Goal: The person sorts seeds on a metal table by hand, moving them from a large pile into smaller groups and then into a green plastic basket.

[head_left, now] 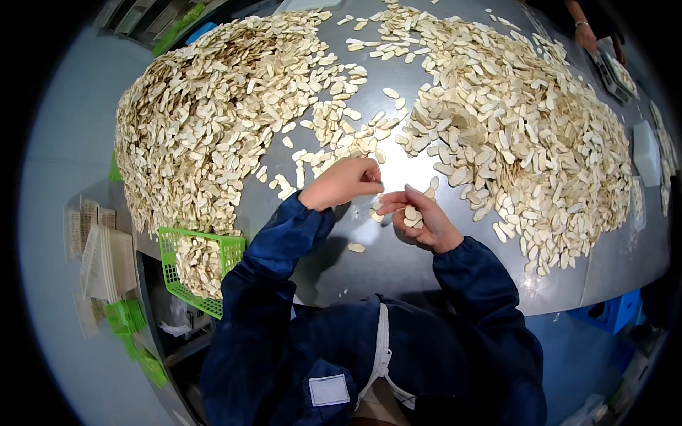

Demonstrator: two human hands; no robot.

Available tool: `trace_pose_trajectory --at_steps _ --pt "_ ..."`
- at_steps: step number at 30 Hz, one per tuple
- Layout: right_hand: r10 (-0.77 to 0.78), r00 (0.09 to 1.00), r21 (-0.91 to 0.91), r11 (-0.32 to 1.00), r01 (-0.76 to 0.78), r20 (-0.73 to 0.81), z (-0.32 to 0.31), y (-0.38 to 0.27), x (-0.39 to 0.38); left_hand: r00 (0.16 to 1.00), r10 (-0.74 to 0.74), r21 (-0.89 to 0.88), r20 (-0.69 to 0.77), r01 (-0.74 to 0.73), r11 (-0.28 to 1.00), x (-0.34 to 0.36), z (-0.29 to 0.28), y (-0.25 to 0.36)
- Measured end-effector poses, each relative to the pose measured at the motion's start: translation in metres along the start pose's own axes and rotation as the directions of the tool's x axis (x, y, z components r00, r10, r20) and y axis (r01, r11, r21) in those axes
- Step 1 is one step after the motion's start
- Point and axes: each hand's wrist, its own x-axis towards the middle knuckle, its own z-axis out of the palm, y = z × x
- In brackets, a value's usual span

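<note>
My right hand (435, 226) is turned partly palm up, its fingers curled round a few pale oval dried slices (413, 216). Close by on the left, my left hand (342, 184) is palm down with thumb and fingers drawn together. Whatever it pinches, if anything, I cannot make out. A few slices lie under and beside the hands, and a single slice (356, 248) rests nearer to me. Beyond the hands, a small scatter of slices (337, 122) lies between a large heap (199, 121) at left and another (518, 128) at right.
All this lies on a metal table (323, 266). A green plastic basket (234, 250) with slices in it is at the left edge. At far right are another person's hand (586, 39), a scale (618, 78) and a white block (646, 153). A blue crate (612, 312) stands below.
</note>
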Motion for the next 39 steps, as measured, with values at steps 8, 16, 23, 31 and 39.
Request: trace_pose_trajectory --at_steps 8,16,23,31,39 --pt "0.519 0.832 -0.300 0.840 -0.452 0.199 0.019 0.067 -0.006 0.860 -0.162 -0.166 0.484 0.272 0.948 -0.081 0.001 -0.028" --pt "0.403 0.914 -0.266 0.887 -0.378 0.045 0.024 0.052 0.001 0.992 0.077 -0.269 -0.097 -0.100 0.958 -0.079 0.047 -0.005" --pt "-0.498 0.815 0.050 0.844 0.534 -0.297 -0.023 -0.034 0.002 0.930 -0.039 -0.009 -0.366 0.038 0.999 -0.080 0.041 -0.040" --pt "-0.135 0.991 -0.123 0.984 0.131 -0.019 0.002 0.010 0.002 0.915 0.057 0.001 -0.398 -0.062 0.998 -0.041 0.068 -0.038" --pt "0.244 0.969 -0.269 0.937 -0.223 0.047 0.015 0.018 0.002 0.785 -0.208 0.093 -0.583 0.319 0.943 -0.044 0.039 -0.052"
